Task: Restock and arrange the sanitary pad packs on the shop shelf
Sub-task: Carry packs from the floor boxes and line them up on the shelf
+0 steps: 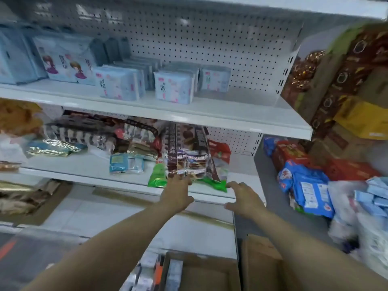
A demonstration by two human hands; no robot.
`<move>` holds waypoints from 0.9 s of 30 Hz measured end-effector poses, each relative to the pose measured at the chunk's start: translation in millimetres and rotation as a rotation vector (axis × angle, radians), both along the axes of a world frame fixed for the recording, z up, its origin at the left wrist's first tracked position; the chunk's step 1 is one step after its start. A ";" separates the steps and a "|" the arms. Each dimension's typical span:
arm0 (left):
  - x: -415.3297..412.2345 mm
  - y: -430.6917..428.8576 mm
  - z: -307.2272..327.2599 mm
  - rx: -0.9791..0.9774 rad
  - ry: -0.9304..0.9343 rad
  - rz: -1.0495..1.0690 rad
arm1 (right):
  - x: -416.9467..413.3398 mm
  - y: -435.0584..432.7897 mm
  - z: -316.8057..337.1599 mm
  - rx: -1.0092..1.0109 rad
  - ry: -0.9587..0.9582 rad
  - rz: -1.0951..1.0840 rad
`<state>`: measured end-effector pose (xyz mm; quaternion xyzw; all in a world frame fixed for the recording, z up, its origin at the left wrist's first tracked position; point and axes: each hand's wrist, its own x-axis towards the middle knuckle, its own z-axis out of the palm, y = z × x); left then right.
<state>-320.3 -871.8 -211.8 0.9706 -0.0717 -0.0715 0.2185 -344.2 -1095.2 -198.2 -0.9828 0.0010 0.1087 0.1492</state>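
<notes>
Light-blue sanitary pad packs stand in rows on the upper shelf (pixel 220 114): one row (pixel 117 85), a second (pixel 173 89) and a third behind it (pixel 214 79). Larger cartoon-printed packs (pixel 67 64) stand further left. On the lower shelf (pixel 88 166), my left hand (pixel 176 196) reaches forward with its fingertips on the bottom of a brown biscuit bag (pixel 186 148), thumb held apart. My right hand (pixel 243 198) hovers at the shelf's front edge, its fingertips at the corner of a green pack (pixel 218 185) lying under that bag.
Mixed snack bags crowd the lower shelf. A cardboard box (pixel 201 276) with small packs stands on the floor below me. At the right lie blue snack bags (pixel 310 190), red boxes (pixel 291 152) and a clear bag of light-blue packs (pixel 373 198). Brown cartons (pixel 344 80) are stacked at upper right.
</notes>
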 end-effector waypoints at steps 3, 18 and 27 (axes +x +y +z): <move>8.9 16.6 -43.0 -0.008 0.108 0.002 | 6.7 15.7 -42.4 0.055 0.070 -0.053; 2.9 53.4 -313.0 -0.008 0.582 0.153 | 15.9 47.3 -319.9 0.261 0.511 -0.240; -43.8 36.3 -547.1 -0.097 0.777 0.335 | 18.4 45.1 -556.5 0.408 0.816 -0.586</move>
